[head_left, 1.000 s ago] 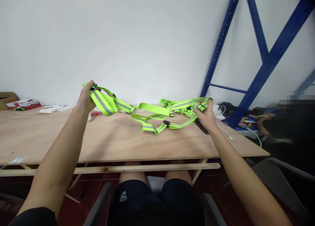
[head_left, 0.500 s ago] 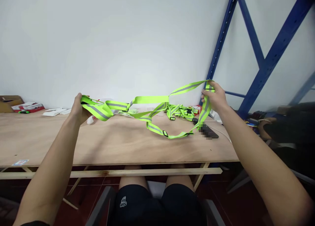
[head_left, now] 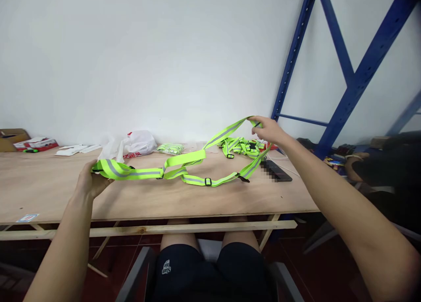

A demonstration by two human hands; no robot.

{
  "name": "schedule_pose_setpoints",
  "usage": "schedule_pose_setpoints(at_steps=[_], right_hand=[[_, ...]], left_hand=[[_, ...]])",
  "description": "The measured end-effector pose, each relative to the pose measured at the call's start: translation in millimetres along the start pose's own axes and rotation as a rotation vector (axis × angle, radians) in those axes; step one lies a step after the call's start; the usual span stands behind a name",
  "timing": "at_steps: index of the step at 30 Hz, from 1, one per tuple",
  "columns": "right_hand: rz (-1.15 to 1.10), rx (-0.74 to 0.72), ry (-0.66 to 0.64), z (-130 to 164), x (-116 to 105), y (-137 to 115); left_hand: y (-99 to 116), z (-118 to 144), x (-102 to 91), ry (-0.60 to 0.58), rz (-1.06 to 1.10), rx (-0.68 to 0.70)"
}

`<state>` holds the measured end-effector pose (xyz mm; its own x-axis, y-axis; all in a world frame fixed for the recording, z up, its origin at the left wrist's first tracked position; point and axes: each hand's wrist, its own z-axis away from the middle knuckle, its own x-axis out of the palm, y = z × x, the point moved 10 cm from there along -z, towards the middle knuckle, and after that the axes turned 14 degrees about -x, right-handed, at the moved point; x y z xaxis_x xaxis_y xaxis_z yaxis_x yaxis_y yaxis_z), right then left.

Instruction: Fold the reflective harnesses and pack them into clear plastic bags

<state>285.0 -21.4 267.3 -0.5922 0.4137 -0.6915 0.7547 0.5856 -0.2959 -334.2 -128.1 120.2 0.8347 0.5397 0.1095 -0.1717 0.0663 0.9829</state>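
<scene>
Stretched between my two hands above the table is a neon-yellow reflective harness (head_left: 141,174), its straps striped grey and fitted with black slider buckles (head_left: 208,181). My left hand (head_left: 90,179) is closed around the strap loops at one end, low over the left part of the table. On the other side my right hand (head_left: 265,129) grips the opposite end higher up, so that one strap rises to it and a lower loop sags beneath. A black clip hangs on that lower loop. Behind the right end lies a pile of similar reflective straps (head_left: 243,148).
A black phone (head_left: 278,171) lies at the table's right, beside a white cable. Along the wall are a white plastic bag (head_left: 141,143), a bagged reflective item (head_left: 170,148), white papers (head_left: 77,149) and a cardboard box (head_left: 13,140). A blue metal rack (head_left: 351,83) stands right, near another person's arm (head_left: 353,168).
My left hand has moved down and to the left with its end of the harness. My right hand has shifted left and slightly down, and the straps hang lower, nearer the table.
</scene>
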Motion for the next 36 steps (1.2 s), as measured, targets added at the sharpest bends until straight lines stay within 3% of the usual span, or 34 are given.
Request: schedule_pose_setpoints(at_steps=[2,4,7,12,16,21,24,28,36], right_hand=[[0.099,-0.014,-0.071,1,14,6],[0.203,-0.018,-0.169,5,36,14],[0.294,-0.023,-0.305,14,75,23],[0.313,-0.056,-0.423,29,133,20],[0.34,-0.125,-0.469,49,161,-7],[0.283,-0.264,-0.501,105,189,-68],[0.139,-0.273,-0.567,142,207,-87],[0.071,-0.225,-0.609,169,210,-80],[0.126,-0.091,-0.544,201,167,-45]], left_hand=[[-20,-3,-1.9,-0.111,0.145,-0.108],[-33,-5,-8.8,-0.097,0.156,-0.147],[-33,-2,-13.9,0.001,-0.04,-0.047],[-15,6,-7.5,0.192,-0.374,0.179],[-17,-6,-8.6,0.221,-0.385,0.183],[-34,-23,-19.7,0.089,-0.173,0.065],[-36,-27,-26.9,0.009,-0.149,0.043],[-28,-32,-52.5,0.056,-0.105,0.059],[-18,-36,-117.7,0.483,-0.186,0.165]])
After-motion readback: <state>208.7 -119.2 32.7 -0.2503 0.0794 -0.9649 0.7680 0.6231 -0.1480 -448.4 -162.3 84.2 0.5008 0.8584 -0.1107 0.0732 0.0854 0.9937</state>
